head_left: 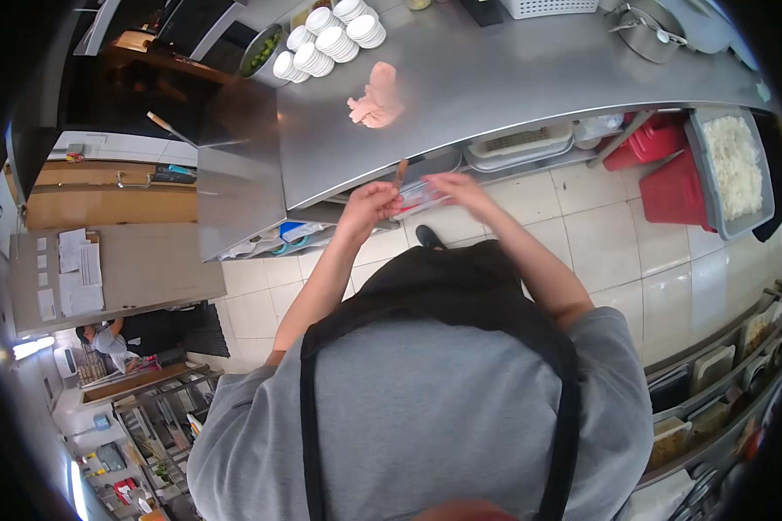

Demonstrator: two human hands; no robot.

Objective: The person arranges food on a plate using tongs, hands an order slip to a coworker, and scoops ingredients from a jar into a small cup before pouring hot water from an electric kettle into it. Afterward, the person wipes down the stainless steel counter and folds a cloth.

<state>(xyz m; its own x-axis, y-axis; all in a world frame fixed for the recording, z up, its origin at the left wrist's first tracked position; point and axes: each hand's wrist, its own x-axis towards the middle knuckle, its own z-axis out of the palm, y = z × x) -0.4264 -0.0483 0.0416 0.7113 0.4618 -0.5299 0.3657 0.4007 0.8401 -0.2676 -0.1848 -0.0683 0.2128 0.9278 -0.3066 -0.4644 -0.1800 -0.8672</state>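
My left hand (pixel 372 208) is closed in a pinch on a slim brown stick-like thing (pixel 401 170) that points up toward the counter's edge. Its exact kind is too small to make out. To the right, my right hand (pixel 459 191) has its fingers stretched out toward the left one, with nothing visible in them. Both hands are in front of the steel counter (pixel 487 78). A crumpled pink cloth (pixel 378 97) lies on the counter ahead of my left hand.
Stacked white dishes (pixel 330 39) stand at the counter's back left beside a bowl of green pieces (pixel 262 54). A metal pot (pixel 647 30) sits back right. A grey tub of white food (pixel 734 169) is beside red bins (pixel 678 191). Another person (pixel 143 339) is at far left.
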